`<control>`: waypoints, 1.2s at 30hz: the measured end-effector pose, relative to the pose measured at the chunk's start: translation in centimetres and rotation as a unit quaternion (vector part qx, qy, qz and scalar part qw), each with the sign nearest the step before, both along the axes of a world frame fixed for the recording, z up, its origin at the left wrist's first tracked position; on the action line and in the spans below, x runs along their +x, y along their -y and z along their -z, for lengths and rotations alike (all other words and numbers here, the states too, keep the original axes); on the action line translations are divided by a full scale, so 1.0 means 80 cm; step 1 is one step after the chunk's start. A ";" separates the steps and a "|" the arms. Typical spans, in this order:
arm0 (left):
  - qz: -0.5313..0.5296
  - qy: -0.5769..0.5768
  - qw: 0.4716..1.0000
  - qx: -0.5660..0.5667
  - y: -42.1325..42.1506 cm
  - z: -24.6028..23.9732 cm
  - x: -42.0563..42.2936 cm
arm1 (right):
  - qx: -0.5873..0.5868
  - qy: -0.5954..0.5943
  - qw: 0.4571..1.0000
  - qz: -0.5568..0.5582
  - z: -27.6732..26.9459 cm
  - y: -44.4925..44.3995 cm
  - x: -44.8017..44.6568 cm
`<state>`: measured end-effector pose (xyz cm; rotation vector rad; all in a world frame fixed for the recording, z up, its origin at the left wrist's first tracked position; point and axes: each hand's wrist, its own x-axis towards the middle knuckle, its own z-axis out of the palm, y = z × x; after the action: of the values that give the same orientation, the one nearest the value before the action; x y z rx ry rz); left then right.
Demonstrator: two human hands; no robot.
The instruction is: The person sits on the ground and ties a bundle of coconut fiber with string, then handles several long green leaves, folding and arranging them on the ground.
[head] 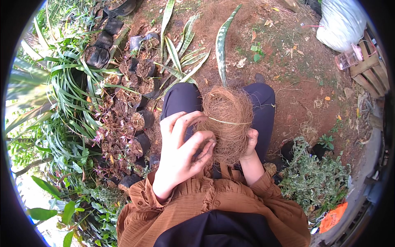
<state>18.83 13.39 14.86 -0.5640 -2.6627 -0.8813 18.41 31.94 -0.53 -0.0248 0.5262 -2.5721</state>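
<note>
A ball of brown coconut fibre (226, 102) sits between my knees. A tall mottled snake plant leaf (221, 46) rises from its far end. Across the ball's middle runs a thin pale tie strand (230, 122); its left end meets the fingers of my left hand (185, 142), which are bent at the ball's left side. My right hand (251, 142) grips the right side of the ball, its fingers partly hidden behind the fibre.
Several snake plant leaves (182, 52) lie ahead on the soil, near loose coconut fibre (213, 18). Black nursery bags (143, 119) and strappy green plants (74, 89) line the left. At right are a white sack (341, 24), a wooden crate (367, 66) and a grey-green bushy plant (311, 173).
</note>
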 end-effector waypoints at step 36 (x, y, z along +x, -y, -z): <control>-0.017 -0.088 0.990 -0.113 -0.015 0.012 0.020 | 0.089 -0.021 0.995 0.031 -0.038 0.027 0.004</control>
<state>20.43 14.57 13.86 -0.6146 -2.6169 -0.4983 18.76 29.76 2.48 -0.0007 0.7819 -2.5791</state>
